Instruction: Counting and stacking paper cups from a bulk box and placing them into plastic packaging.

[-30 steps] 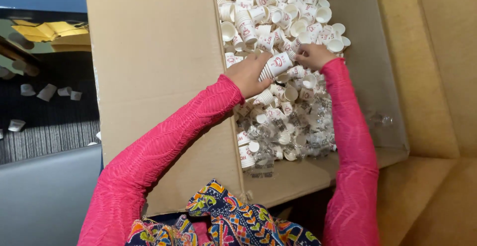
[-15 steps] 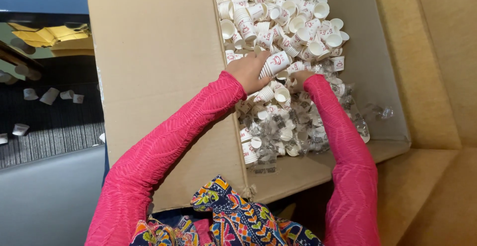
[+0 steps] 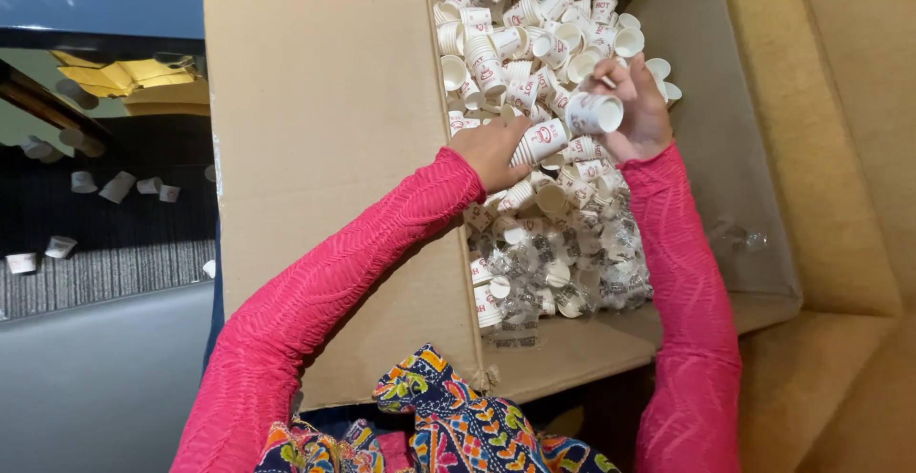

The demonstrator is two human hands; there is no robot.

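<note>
Large open cardboard box [image 3: 324, 148] filling mid-frame, heaped with loose white paper cups [image 3: 534, 43] toward upper centre. Above the heap, left hand [image 3: 491, 148] gripping a nested cup stack [image 3: 539, 139]; right hand [image 3: 637, 110], fingers closed round a single cup [image 3: 596, 112] at the stack's end.

A few loose paper cups [image 3: 119, 187] lie scattered on the dark floor [image 3: 105, 234] at the left, near folded yellow sheets [image 3: 129, 77], while a broad cardboard flap [image 3: 324, 148] spreads beside them, another tan flap [image 3: 840, 148] rises at the right, and a crumpled clear wrapper [image 3: 739, 237] rests against the inner wall.
</note>
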